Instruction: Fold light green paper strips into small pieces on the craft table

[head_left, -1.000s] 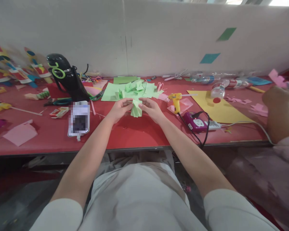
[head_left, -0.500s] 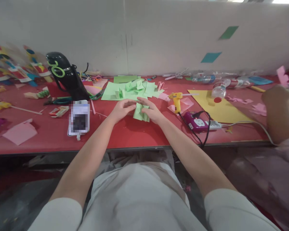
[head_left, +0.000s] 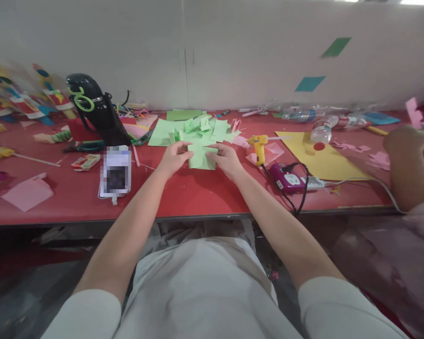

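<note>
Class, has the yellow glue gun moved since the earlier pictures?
No; judged against the yellow sheet, the glue gun lies in the same place.

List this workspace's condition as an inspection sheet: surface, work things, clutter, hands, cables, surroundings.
Surface: red tabletop, bare patch before the person.
Work things: green paper in hand; folded green pieces behind it.
Clutter: phone, black bottle, yellow glue gun, purple box.
Hands: left hand and right hand pinch opposite sides of the green paper.
Cables: black cord by the purple box; white cable further right.
Surroundings: pale wall; co-worker's hand at right.
</note>
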`<state>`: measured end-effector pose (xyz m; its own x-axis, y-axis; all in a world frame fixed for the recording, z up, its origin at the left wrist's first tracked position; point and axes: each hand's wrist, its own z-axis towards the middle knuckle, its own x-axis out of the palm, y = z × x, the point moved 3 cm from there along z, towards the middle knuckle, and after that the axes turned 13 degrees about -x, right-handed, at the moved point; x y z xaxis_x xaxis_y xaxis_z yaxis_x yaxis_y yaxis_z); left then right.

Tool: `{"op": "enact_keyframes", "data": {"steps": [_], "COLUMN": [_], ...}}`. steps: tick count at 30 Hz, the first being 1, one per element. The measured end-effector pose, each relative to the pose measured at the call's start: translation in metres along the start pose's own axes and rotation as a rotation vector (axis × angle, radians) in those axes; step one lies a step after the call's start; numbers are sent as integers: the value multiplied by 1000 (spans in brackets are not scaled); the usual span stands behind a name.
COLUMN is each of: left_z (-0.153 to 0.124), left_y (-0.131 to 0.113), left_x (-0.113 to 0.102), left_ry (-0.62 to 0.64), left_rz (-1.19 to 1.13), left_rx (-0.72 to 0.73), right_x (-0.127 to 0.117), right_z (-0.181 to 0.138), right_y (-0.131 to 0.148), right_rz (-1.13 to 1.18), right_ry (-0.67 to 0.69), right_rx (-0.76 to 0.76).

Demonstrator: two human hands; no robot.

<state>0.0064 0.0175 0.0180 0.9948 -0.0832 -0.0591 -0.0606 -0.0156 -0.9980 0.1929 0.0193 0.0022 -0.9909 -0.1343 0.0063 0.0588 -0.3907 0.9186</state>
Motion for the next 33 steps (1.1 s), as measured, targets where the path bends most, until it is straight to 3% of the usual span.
{"op": "enact_keyframes", "data": {"steps": [4, 22, 33], "left_z": [-2, -4, -6], "left_y": [2, 2, 0], "left_x": [3, 2, 4], "left_ry": [27, 53, 60], "left_rz": [-33, 80, 75], "left_rx": [-49, -17, -1], "right_x": [3, 5, 6], "right_z": [-3, -5, -6], "right_y": [7, 14, 14], "right_rz": [53, 75, -17], "right_ry": [10, 18, 21], "right_rx": [-6, 33, 5]}}
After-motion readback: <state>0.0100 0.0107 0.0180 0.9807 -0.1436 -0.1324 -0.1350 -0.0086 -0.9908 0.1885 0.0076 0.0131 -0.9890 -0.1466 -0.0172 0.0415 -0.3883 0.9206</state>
